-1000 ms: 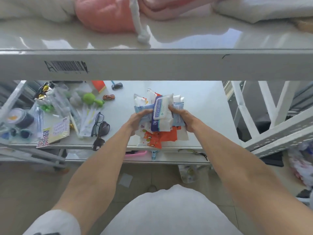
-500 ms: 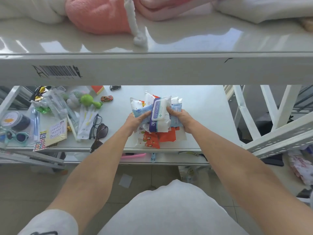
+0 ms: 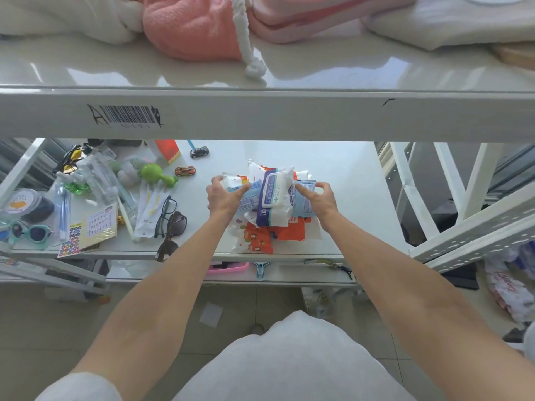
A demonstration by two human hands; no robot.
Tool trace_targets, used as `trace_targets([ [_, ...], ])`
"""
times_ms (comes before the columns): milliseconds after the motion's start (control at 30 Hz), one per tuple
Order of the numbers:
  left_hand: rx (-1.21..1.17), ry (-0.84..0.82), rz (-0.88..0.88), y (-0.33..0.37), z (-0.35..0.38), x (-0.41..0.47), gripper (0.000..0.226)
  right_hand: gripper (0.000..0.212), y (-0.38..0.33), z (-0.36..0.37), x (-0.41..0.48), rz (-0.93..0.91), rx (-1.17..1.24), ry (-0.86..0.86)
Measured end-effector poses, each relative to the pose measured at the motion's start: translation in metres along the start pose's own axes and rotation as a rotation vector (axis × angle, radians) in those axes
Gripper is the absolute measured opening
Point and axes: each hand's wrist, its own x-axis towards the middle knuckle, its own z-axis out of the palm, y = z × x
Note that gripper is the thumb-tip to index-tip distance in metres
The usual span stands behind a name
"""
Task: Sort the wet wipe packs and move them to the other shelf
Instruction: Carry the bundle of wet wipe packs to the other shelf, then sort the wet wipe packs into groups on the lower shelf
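wet wipe packs (image 3: 262,235) lie heaped mid-frame on the middle shelf (image 3: 347,180), between both hands: left hand (image 3: 224,196) grips the heap's left side, right hand (image 3: 318,198) pinches its right. white-purple pack (image 3: 275,198) on top runs lengthwise up the frame, near both.

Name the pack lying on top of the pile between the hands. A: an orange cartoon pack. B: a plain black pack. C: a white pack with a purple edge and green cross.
C: the white pack tops the pile that the left hand and right hand grip; orange packs lie beneath.
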Motion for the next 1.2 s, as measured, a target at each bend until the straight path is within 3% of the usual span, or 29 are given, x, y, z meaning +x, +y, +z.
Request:
trace_targets([
  [100, 0.078, 0.199, 0.294, 0.024, 0.013, -0.016, 0.063, 0.092, 0.002, 0.000, 0.001, -0.031, -0.104, 0.113],
  [200, 0.166, 0.052, 0.594, 0.047, 0.041, -0.033, 0.062, 0.100, 0.002, 0.003, -0.001, -0.010, -0.105, 0.116],
  [267, 0.338, -0.149, 0.619, 0.047, 0.060, -0.041, 0.071, 0.087, 0.001, 0.002, -0.002, 0.009, -0.063, 0.096],
  [333, 0.489, -0.268, 0.597, 0.035, 0.072, -0.045, 0.078, 0.058, 0.001, -0.004, -0.002, -0.006, -0.021, 0.101],
  [467, 0.502, -0.238, 0.604, 0.029, 0.073, -0.048, 0.076, 0.020, 0.000, -0.027, 0.001, -0.015, 0.312, 0.118],
  [533, 0.525, -0.223, 0.583, 0.033, 0.075, -0.049, 0.075, 0.014, -0.003, -0.042, 0.003, 0.017, 0.483, 0.152],
  [633, 0.592, -0.196, 0.575, 0.040, 0.078, -0.055, 0.077, 0.014, -0.005, -0.069, 0.010, 0.040, 0.515, 0.195],
  [700, 0.596, -0.190, 0.581, 0.042, 0.081, -0.055, 0.075, 0.019, 0.002, -0.087, 0.014, 0.038, 0.323, 0.262],
  [800, 0.410, -0.113, 0.551, 0.043, 0.082, -0.055, 0.058, 0.030, 0.022, -0.111, 0.016, 0.010, -0.204, 0.402],
  [900, 0.151, 0.083, 0.505, 0.040, 0.068, -0.048, 0.042, 0.031, 0.040, -0.126, 0.018, -0.014, -0.371, 0.406],
  [1000, 0.284, 0.213, 0.447, 0.029, 0.048, -0.032, 0.036, 0.051, 0.064, -0.130, 0.020, -0.046, -0.628, 0.341],
  [1100, 0.464, 0.136, 0.311, 0.016, 0.033, -0.018, 0.036, 0.073, 0.095, -0.130, 0.016, 0.011, -0.904, 0.168],
  [1200, 0.568, 0.091, 0.271, 0.011, 0.028, -0.010, 0.039, 0.077, 0.107, -0.133, 0.015, -0.005, -0.965, 0.099],
])
